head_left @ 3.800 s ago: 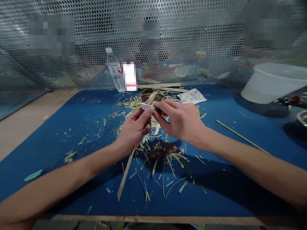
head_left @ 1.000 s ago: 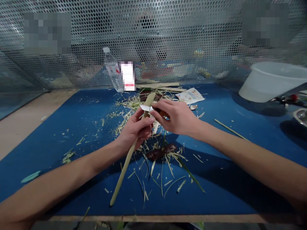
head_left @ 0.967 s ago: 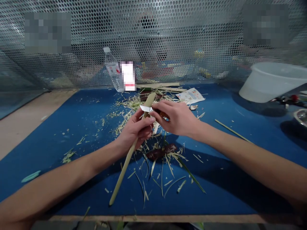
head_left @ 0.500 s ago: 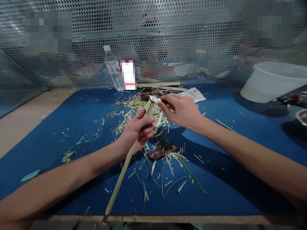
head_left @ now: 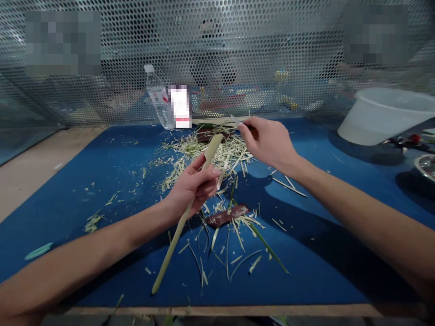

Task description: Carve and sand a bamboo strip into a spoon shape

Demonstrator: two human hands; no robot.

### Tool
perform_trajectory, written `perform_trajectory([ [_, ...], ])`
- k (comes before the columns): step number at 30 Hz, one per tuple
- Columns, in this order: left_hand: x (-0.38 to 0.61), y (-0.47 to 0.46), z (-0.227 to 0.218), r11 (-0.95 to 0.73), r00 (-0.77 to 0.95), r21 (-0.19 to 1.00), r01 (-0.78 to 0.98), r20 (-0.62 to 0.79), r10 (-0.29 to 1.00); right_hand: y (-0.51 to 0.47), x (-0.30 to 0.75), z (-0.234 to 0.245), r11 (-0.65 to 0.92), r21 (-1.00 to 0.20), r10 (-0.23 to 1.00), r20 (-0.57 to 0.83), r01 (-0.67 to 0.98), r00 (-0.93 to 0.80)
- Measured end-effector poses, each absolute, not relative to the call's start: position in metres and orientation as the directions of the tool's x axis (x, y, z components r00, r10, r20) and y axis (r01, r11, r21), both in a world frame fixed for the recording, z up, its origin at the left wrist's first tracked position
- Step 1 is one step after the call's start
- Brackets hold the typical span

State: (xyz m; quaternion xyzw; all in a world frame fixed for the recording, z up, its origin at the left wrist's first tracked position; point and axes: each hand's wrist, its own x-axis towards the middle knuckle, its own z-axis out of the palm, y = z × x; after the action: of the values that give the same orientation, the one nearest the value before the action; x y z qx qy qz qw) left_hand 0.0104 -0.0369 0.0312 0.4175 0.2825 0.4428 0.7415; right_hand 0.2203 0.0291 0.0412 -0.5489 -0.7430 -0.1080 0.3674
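My left hand (head_left: 193,185) is closed around a long pale bamboo strip (head_left: 176,239) that slants from near the table's front edge up to a tip above the shavings. My right hand (head_left: 268,141) is closed on a small knife (head_left: 238,121) whose blade points left, held beyond the strip's tip and apart from it. Below both hands lies a heap of bamboo shavings (head_left: 217,156) on the blue mat (head_left: 102,172). A dark reddish-brown flat piece (head_left: 227,216) lies among the shavings, just under my left hand.
A water bottle (head_left: 157,97) and a small white pack (head_left: 180,107) stand at the back by the perforated metal screen (head_left: 238,54). A white tub (head_left: 387,115) sits at the right. More strips (head_left: 220,121) lie at the back. A wooden edge (head_left: 238,311) borders the front.
My right hand has carried the knife up the strip, past its tip and away toward the back. My left hand kept its hold, and the strip's far end now stands free.
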Motion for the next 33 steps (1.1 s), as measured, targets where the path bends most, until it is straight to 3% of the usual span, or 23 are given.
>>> perform_trajectory([
  [7, 0.009, -0.032, 0.031, 0.226, 0.423, 0.883, -0.412, -0.034, 0.906, -0.006, 0.193, 0.052, 0.606, -0.237, 0.712, 0.586, 0.76, -0.385],
  [18, 0.007, -0.04, 0.032, 0.213, 0.446, 0.89, -0.404, -0.012, 0.895, 0.015, 0.214, 0.052, 0.374, -0.192, 0.753, 0.634, 0.907, -0.177],
  [26, 0.005, -0.036, 0.03, 0.19, 0.477, 0.908, -0.372, 0.011, 0.879, -0.005, 0.196, 0.049, 0.617, -0.196, 0.66, 0.656, 0.763, -0.365],
  [33, 0.004, -0.036, 0.031, 0.197, 0.454, 0.902, -0.384, -0.001, 0.891, -0.013, 0.185, 0.042, 0.587, -0.145, 0.685, 0.614, 0.797, -0.393],
])
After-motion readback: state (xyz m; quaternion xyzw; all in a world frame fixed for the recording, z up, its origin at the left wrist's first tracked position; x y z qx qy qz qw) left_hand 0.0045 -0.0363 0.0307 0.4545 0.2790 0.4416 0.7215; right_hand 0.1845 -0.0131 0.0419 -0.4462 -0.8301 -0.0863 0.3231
